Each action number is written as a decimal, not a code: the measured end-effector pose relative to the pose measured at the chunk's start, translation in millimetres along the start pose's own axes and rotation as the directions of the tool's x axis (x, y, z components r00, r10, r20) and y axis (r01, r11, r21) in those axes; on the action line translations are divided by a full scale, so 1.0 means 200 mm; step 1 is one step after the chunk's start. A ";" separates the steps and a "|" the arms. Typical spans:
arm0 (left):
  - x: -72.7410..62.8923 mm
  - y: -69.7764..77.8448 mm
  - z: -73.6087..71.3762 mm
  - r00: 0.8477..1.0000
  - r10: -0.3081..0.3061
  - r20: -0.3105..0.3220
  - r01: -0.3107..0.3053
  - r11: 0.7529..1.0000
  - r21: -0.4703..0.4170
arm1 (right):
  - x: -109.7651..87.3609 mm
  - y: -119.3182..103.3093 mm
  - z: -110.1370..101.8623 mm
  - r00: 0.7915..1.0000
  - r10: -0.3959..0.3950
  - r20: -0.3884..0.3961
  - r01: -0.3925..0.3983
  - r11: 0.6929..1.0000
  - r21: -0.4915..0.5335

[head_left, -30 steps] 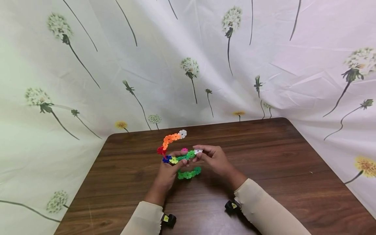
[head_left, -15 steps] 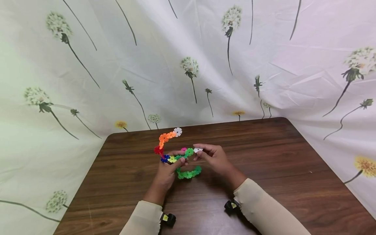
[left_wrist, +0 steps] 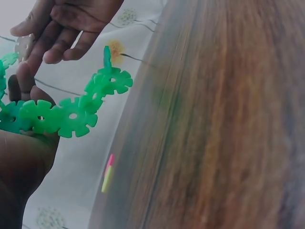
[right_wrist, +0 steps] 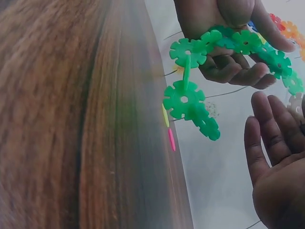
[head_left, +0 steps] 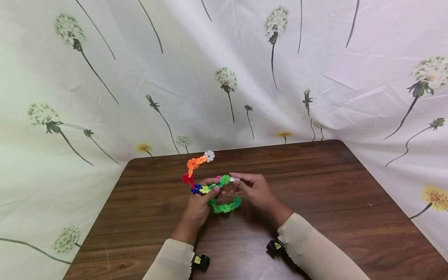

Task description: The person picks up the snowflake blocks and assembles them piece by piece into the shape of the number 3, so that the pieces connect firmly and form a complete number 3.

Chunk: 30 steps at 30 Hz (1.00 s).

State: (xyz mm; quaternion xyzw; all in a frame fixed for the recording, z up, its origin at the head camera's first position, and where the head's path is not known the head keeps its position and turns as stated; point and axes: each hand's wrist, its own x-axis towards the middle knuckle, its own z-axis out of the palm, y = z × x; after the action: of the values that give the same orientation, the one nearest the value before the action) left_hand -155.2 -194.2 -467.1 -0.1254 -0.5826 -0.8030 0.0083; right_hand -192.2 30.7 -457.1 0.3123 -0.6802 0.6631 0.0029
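Note:
My left hand (head_left: 200, 206) grips a chain of interlocking flower discs between thumb and fingers. From the grip, a yellow disc (head_left: 204, 189), a blue disc (head_left: 196, 189), red discs (head_left: 188, 179) and orange discs (head_left: 193, 163) curve up to a white end disc (head_left: 209, 156). A run of green discs (head_left: 225, 208) hangs below the hand, also seen as green discs (left_wrist: 74, 117) in the left wrist view. My right hand (head_left: 259, 193) pinches a loose-looking white disc (head_left: 235, 179), mostly covered by the fingers, right at the edge of a green disc (head_left: 225, 179).
Both hands are over a brown wooden table (head_left: 315, 186). A pink piece (right_wrist: 171, 139) and a yellow piece (right_wrist: 165, 116) lie near its far edge in the right wrist view. Behind hangs a white flower-printed cloth (head_left: 196, 77). Black wrist cameras sit at both sleeves.
The chain's orange and white end has swung left and slightly away. The white disc in the right hand stood apart from the green disc half a second ago and is now at its edge.

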 end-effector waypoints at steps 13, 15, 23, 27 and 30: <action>0.01 0.00 0.05 0.989 0.076 -0.126 -0.073 0.997 0.026 | -0.01 0.02 0.04 0.999 -0.038 -0.015 0.038 0.999 -0.018; 0.01 0.00 0.06 0.986 0.058 -0.156 -0.053 0.998 0.039 | -0.01 0.02 0.04 0.998 -0.059 -0.021 0.059 0.998 -0.012; 0.03 0.00 0.06 0.976 -0.016 -0.217 0.032 0.997 0.072 | -0.01 0.02 0.06 0.997 -0.076 -0.013 0.076 0.997 -0.013; 0.02 0.01 0.06 0.973 -0.047 -0.228 0.066 0.995 0.080 | -0.01 0.02 0.06 0.999 -0.053 -0.011 0.053 0.999 -0.002; 0.02 0.01 0.06 0.972 -0.057 -0.228 0.076 0.995 0.072 | -0.02 0.02 0.06 0.998 -0.055 -0.004 0.055 0.998 0.014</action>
State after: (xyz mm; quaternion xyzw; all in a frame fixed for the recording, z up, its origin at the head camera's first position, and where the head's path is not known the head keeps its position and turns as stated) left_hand -156.4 -183.3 -460.5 -0.0136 -0.6137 -0.7877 0.0524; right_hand -186.4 21.2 -463.9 0.3298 -0.6667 0.6681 0.0202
